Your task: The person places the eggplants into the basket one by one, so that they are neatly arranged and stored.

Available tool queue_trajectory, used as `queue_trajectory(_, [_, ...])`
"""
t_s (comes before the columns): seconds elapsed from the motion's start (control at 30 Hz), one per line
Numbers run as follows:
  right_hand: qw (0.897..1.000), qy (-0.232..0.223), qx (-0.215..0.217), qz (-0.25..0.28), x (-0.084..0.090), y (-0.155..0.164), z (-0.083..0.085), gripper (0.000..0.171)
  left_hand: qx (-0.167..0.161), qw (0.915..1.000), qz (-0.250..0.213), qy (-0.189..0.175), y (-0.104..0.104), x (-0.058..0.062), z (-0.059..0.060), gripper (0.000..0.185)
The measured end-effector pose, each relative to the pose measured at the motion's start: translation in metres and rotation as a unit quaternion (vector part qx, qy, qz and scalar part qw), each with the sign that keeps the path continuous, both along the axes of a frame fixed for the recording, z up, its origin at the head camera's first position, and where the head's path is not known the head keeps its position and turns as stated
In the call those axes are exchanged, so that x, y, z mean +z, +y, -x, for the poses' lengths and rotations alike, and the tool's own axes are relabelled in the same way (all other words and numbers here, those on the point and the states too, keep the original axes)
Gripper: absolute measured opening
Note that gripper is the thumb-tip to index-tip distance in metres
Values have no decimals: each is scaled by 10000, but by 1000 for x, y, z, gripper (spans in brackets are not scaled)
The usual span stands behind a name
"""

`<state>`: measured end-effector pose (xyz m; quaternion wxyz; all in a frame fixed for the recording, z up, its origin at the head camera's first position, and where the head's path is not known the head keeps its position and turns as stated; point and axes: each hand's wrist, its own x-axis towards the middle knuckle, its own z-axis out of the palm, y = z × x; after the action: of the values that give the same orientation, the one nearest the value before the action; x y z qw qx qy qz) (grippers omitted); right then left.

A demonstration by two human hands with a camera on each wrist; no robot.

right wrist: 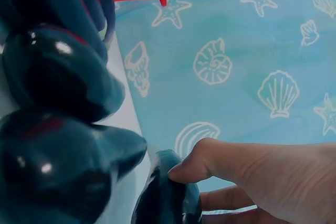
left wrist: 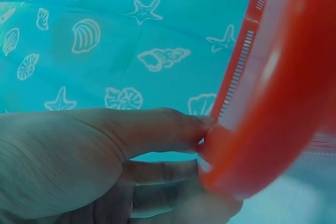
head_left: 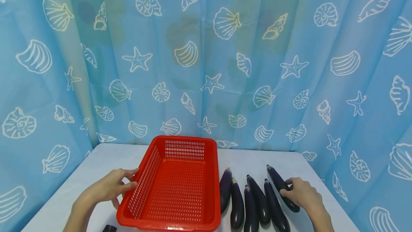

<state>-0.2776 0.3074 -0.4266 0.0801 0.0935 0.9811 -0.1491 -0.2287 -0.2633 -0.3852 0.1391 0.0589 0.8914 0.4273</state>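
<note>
A red slotted plastic basket (head_left: 180, 185) stands on the white table with nothing in it. My left hand (head_left: 129, 180) grips its left rim (left wrist: 283, 103), thumb on top and fingers underneath (left wrist: 202, 148). Several dark purple eggplants (head_left: 237, 203) lie side by side just right of the basket, stems pointing away from me. My right hand (head_left: 291, 191) holds the rightmost eggplant (head_left: 276, 178), which still lies on the table. In the right wrist view my thumb presses on that eggplant (right wrist: 163, 200) with fingers curled below (right wrist: 191, 187).
The white table (head_left: 106, 160) is walled in behind and on both sides by a blue curtain (head_left: 206, 63) printed with shells. A small dark object (head_left: 109, 228) shows at the front edge, left of the basket.
</note>
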Motion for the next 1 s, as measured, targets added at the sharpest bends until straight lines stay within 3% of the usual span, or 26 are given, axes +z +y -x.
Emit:
queue_trajectory(0.27, [9993,296,129,167,9,-9,-7,60,-131,9999,-106,3,-3,-4,1,71])
queue_trajectory(1.0, [9942,923,428,349,33,-35,-21,55,4,10000,-59,12,0,-1,0,71])
